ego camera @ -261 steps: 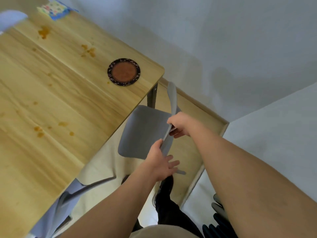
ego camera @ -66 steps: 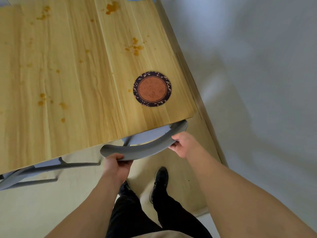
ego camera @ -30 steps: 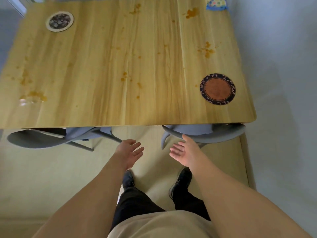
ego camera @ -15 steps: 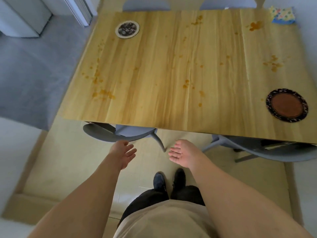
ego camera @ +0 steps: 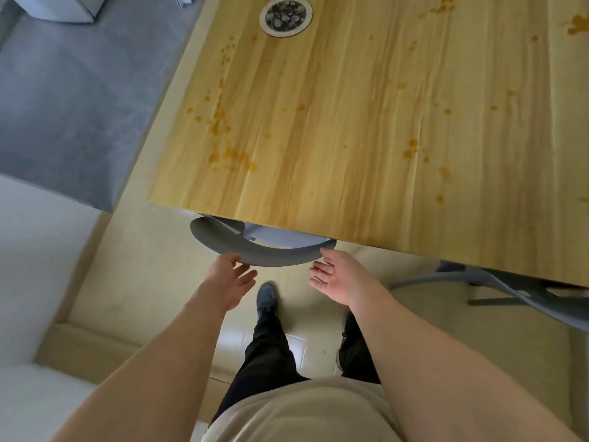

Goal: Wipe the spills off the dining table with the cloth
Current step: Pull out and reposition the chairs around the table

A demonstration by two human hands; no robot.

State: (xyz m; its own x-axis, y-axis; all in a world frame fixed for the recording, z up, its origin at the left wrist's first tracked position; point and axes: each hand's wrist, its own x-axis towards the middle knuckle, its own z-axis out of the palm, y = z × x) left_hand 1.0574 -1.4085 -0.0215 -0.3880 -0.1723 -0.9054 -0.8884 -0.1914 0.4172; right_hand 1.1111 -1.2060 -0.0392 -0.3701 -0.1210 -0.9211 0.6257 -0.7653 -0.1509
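I see left hand and right hand both spread, holding nothing, at grey chair back under spill-spotted worktop. Cloth not visible; no readable writing.

1. Dining table: pale wood-grain top, smooth, with a slight sheen.
2. Spills: orange-brown blotches, dull.
3. Chair back: grey, smooth, matt, plastic-looking.
4. Floor: grey, matt.

The person has bare forearms and hands, left hand and right hand without rings or watch, a beige top, black trousers and dark shoes.
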